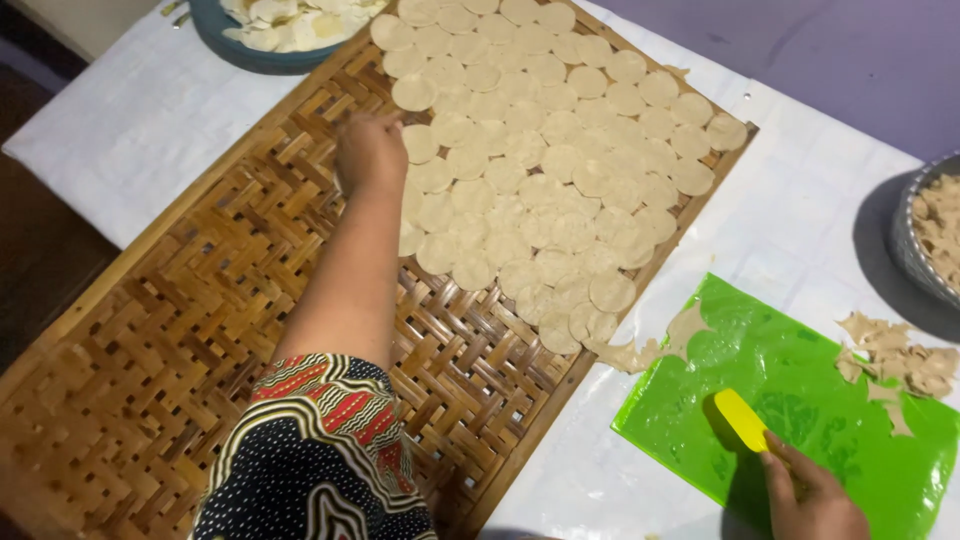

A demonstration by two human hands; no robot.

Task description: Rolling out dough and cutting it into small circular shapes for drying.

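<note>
My left hand point(370, 150) reaches out over a woven bamboo tray point(170, 330). Its fingers are bunched at the left edge of several round, pale dough discs point(540, 170) laid in overlapping rows on the tray's far half. The fingers curl away from me, so I cannot tell if they pinch a disc. My right hand point(812, 495) sits at the bottom right and grips a yellow scraper point(742, 418), whose blade rests on a bright green mat point(800, 380).
Torn dough scraps point(900, 362) lie on the mat's right end and at the tray's edge point(650, 345). A grey metal bowl point(905, 250) of scraps stands at the right. A blue bowl point(245, 45) with pale dough pieces sits at the top left. White sheeting point(800, 200) covers the table.
</note>
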